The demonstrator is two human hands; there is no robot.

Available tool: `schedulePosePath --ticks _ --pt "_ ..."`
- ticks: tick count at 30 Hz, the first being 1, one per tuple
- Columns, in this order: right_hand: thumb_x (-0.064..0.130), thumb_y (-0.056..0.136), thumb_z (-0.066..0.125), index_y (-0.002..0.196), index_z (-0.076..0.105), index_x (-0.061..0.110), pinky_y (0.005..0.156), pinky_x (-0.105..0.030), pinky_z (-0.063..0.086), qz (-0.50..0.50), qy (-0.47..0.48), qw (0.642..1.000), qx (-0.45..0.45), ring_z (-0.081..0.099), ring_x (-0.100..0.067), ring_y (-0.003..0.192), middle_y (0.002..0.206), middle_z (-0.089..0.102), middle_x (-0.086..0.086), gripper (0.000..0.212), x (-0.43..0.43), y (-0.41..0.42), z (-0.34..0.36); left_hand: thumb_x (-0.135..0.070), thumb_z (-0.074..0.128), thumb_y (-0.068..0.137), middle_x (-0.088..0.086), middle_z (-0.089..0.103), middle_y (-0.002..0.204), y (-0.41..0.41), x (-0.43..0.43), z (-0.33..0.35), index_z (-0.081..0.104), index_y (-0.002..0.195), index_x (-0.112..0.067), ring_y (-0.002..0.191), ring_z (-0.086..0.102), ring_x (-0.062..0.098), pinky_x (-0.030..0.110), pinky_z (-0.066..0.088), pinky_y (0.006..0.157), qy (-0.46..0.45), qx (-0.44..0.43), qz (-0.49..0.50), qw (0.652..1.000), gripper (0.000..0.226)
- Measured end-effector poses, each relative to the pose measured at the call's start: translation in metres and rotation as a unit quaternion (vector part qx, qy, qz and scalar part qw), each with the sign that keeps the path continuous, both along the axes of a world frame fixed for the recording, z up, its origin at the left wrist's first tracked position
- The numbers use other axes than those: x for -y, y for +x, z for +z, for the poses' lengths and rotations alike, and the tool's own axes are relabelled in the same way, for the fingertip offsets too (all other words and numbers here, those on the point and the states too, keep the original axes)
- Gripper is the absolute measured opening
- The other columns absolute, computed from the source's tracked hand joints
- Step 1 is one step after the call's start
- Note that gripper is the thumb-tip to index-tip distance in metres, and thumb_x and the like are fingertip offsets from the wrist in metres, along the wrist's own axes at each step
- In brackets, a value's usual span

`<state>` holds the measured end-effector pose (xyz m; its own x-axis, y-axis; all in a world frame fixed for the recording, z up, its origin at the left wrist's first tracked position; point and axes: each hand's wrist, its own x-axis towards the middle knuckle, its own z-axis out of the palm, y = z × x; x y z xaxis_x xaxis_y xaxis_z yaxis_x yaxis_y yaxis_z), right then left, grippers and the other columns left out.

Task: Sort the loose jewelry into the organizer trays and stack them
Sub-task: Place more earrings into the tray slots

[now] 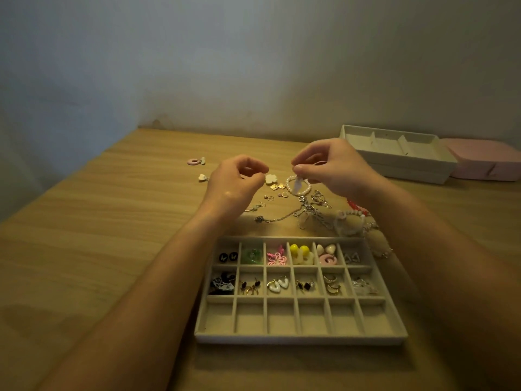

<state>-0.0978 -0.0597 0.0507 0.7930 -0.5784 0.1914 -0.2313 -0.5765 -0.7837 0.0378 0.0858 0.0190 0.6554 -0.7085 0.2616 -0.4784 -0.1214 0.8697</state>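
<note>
Right grip [335,167] pinches a white jewelry piece [297,186] hanging just below its fingertips, beyond the organizer tray [298,338]; left grip [236,182], likewise beyond it, curls, contents unclear.

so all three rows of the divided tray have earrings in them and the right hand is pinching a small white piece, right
Not quite. The head view shows only the two far rows of the divided tray filled; the nearest row is empty. The right hand does pinch a small white piece.
</note>
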Motion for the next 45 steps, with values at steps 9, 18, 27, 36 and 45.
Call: schedulePosePath --ticks 9,18,27,36,45 --pt "0.004 0.090 0.070 0.107 0.070 0.006 0.078 -0.034 0.061 0.045 0.238 0.961 0.135 0.075 -0.029 0.094 0.100 0.075 -0.011 0.017 -0.023 -0.046 0.011 -0.015 0.072 0.089 0.006 0.075 0.111 -0.052 -0.014 0.019 0.058 0.129 -0.013 0.099 0.073 0.019 0.033 0.061 0.085 -0.036 -0.191 -0.203 0.960 0.042" --pt "0.002 0.090 0.071 0.106 0.070 0.009 0.082 -0.039 0.063 0.038 0.210 0.967 0.142 0.075 -0.024 0.093 0.096 0.077 -0.006 0.017 -0.048 -0.061 0.003 -0.010 0.076 0.085 0.009 0.078 0.084 -0.066 -0.020 0.020 0.070 0.109 -0.006 0.073 0.075 0.021 0.027 0.060 0.065 -0.024 -0.140 -0.156 0.977 0.026" --pt "0.002 0.091 0.070 0.106 0.068 0.007 0.077 -0.030 0.061 0.039 0.222 0.962 0.152 0.075 -0.022 0.090 0.096 0.077 -0.007 0.016 -0.076 -0.057 0.019 -0.014 0.071 0.090 0.009 0.077 0.083 -0.072 -0.063 0.027 0.073 0.102 -0.006 0.071 0.074 0.021 0.027 0.060 0.064 -0.039 -0.132 -0.105 0.985 0.014" --pt "-0.001 0.088 0.073 0.106 0.071 0.003 0.082 -0.038 0.062 0.112 0.220 0.964 0.095 0.076 -0.027 0.093 0.099 0.078 -0.012 0.019 -0.112 -0.048 0.044 -0.012 0.076 0.086 0.003 0.076 0.085 -0.058 -0.123 0.016 0.074 0.097 -0.020 0.070 0.069 0.013 0.027 0.057 0.059 -0.006 -0.075 -0.015 0.997 0.013" --pt "-0.007 0.084 0.075 0.106 0.071 0.000 0.074 -0.030 0.063 0.146 0.192 0.969 -0.045 0.076 -0.022 0.084 0.095 0.078 -0.014 0.024 -0.154 -0.044 0.018 -0.007 0.066 0.083 -0.012 0.062 0.076 -0.056 -0.173 -0.029 0.069 0.091 -0.033 0.050 0.051 -0.001 0.020 0.038 0.054 0.073 0.001 0.051 0.996 0.026"
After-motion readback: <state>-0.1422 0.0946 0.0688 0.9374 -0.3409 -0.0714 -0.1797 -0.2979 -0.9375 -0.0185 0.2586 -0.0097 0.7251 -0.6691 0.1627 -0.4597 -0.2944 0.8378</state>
